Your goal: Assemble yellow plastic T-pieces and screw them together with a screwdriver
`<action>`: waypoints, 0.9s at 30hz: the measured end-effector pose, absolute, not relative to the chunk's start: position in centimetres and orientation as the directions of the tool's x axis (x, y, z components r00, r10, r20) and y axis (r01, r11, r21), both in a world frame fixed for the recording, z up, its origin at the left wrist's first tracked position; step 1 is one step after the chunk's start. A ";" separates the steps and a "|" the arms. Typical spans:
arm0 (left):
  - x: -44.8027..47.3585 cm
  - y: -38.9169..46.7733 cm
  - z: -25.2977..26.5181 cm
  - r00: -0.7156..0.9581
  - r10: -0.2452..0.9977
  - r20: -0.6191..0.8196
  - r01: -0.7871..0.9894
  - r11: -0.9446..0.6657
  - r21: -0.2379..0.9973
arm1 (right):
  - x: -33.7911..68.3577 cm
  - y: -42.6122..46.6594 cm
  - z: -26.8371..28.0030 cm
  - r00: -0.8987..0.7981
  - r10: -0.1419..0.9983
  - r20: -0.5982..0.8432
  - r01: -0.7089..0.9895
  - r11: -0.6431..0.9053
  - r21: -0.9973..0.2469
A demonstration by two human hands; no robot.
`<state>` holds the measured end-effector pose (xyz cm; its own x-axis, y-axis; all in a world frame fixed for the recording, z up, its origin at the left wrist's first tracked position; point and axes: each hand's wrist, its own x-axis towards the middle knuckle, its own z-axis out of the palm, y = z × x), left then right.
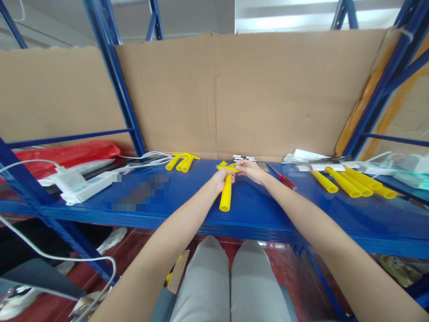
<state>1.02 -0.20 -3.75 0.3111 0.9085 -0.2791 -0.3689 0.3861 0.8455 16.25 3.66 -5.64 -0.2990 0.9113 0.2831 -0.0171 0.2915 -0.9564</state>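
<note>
In the middle of the blue shelf, my left hand (221, 179) is closed round a yellow T-shaped plastic handle (226, 197), whose hollow round grip points toward me. At the right end of its crosspiece is my right hand (250, 171), fingers pinched together; whatever lies between them is too small to make out. Small yellow pieces (224, 163) show just behind the crosspiece. To the right of my right hand lies a screwdriver (284, 180) with a red handle. Small black-and-white pieces (244, 158) sit beyond my hands by the cardboard.
Several yellow T-shaped handles (189, 163) lie at the back left, and several yellow tubes (345, 183) at the right. A white power strip (89, 187) with cables is at the left. A cardboard panel (268, 94) closes off the back between blue posts (122, 89).
</note>
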 end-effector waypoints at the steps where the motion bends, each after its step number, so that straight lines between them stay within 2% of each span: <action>1: 1.0 -0.1 -3.8 0.316 0.908 -0.274 -0.371 0.384 0.846 | 16.3 3.6 -5.6 -0.306 0.912 0.273 -0.026 0.278 -0.960; 9: 1.0 0.0 -4.1 0.298 0.916 -0.269 -0.337 0.364 0.868 | 16.5 3.4 -5.2 -0.321 0.919 0.230 -0.011 0.239 -0.971; 17: 0.9 0.4 -4.4 0.381 0.877 -0.292 -0.304 0.417 0.857 | 17.8 3.3 -4.6 -0.397 0.907 0.142 0.095 0.195 -0.976; 21: 1.1 0.0 -4.2 0.360 0.887 -0.288 -0.312 0.405 0.859 | 18.2 3.7 -4.6 -0.445 0.882 0.156 0.156 0.248 -0.956; 27: 1.2 -0.3 -4.0 0.333 0.902 -0.275 -0.306 0.379 0.873 | 18.0 4.1 -4.4 -0.403 0.887 0.227 0.345 0.377 -0.860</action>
<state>1.19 -0.27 -4.01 0.3326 0.9020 -0.2754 -0.3057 0.3793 0.8733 18.02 4.13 -4.39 -0.4030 0.8866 0.2269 0.3447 0.3767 -0.8598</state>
